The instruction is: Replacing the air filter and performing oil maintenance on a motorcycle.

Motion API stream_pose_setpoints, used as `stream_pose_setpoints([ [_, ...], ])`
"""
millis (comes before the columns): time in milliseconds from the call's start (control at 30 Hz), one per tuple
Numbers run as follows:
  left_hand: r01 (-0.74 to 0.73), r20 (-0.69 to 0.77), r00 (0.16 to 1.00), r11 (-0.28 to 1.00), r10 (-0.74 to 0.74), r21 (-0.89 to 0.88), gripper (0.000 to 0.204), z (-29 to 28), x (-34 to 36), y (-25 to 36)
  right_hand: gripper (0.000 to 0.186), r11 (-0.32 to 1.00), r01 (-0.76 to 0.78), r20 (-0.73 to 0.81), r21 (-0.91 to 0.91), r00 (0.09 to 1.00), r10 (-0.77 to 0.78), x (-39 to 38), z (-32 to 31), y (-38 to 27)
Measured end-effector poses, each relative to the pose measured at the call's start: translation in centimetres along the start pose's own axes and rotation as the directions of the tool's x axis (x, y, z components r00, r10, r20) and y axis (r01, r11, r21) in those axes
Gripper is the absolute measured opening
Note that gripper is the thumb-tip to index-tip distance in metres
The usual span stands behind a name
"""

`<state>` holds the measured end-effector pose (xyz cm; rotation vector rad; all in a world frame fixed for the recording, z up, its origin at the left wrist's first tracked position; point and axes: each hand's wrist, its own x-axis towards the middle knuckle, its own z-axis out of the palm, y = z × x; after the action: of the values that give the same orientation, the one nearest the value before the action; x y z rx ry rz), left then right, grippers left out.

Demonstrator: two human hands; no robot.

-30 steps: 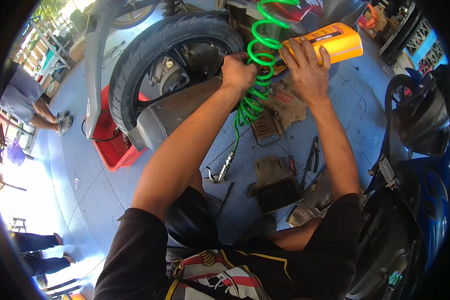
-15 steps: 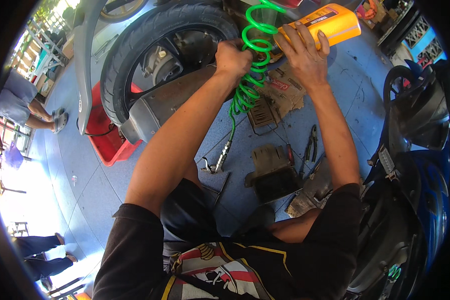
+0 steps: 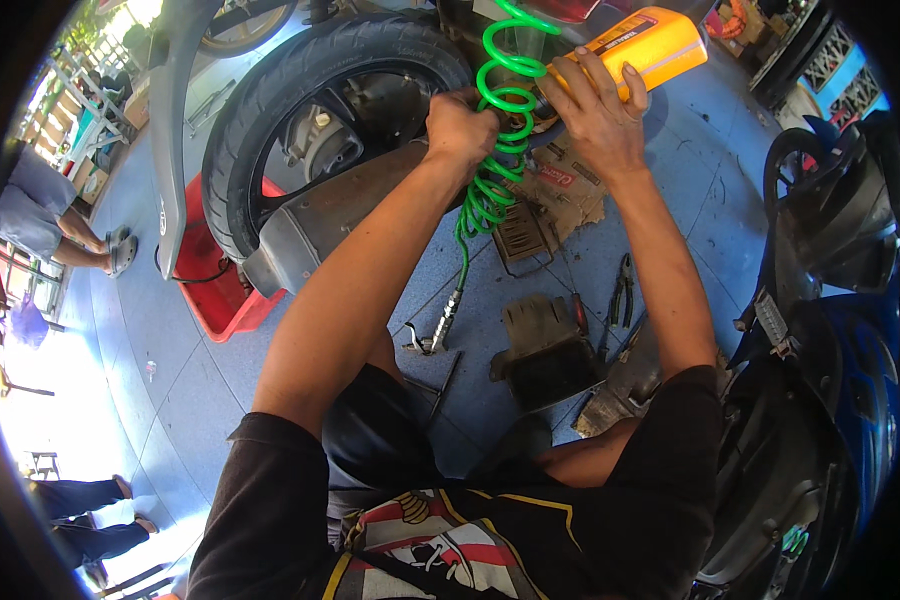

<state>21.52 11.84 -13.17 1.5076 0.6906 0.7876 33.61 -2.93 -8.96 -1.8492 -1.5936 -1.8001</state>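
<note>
My right hand (image 3: 598, 125) is wrapped around a yellow oil bottle (image 3: 662, 52). The bottle lies tilted nearly on its side, its neck end toward the motorcycle and hidden behind my fingers and the hose. Just left of a hanging green coiled hose (image 3: 488, 195), my left hand (image 3: 460, 130) is closed beside the motorcycle's rear end; what its fingers grip is hidden. The hose runs down to a metal air blow gun (image 3: 435, 335) on the floor. Left of my hands are the black wheel (image 3: 232, 140) and a grey exhaust muffler (image 3: 315, 215).
A red tub (image 3: 225, 315) sits under the wheel. Pliers (image 3: 622, 290), a black box-shaped part (image 3: 545, 360), a T-handle wrench (image 3: 447, 385) and torn cardboard (image 3: 575, 195) lie on the blue tiles. A blue motorcycle (image 3: 860, 380) stands at right; people's legs (image 3: 80, 235) show at left.
My right hand and the yellow bottle have shifted slightly left, toward the hose. My left hand stays closed in nearly the same place, and the whole view has moved a little.
</note>
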Motion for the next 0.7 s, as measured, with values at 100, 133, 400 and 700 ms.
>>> stream_pose_setpoints([
  [100, 0.011, 0.014, 1.0, 0.999, -0.011, -0.036, 0.037, 0.1, -0.3, 0.4, 0.027, 1.0, -0.014, -0.011, -0.003, 1.0, 0.014, -0.1, 0.0, 0.1],
  [133, 0.027, 0.024, 0.999, 0.998, -0.026, -0.049, 0.037, 0.2, -0.5, 0.6, 0.027, 1.0, -0.02, -0.009, -0.011, 1.0, 0.02, -0.2, 0.0, 0.1],
  [400, 0.037, 0.043, 0.999, 0.995, -0.033, -0.09, 0.037, -0.3, -0.8, 1.0, 0.026, 0.999, -0.037, -0.033, -0.028, 0.999, 0.036, 0.6, 0.2, 0.4],
  [700, 0.011, 0.026, 1.0, 0.998, -0.009, -0.062, 0.037, -0.3, -0.4, 0.6, 0.026, 0.996, -0.062, -0.116, -0.057, 0.992, 0.055, 1.9, 0.8, 0.8],
])
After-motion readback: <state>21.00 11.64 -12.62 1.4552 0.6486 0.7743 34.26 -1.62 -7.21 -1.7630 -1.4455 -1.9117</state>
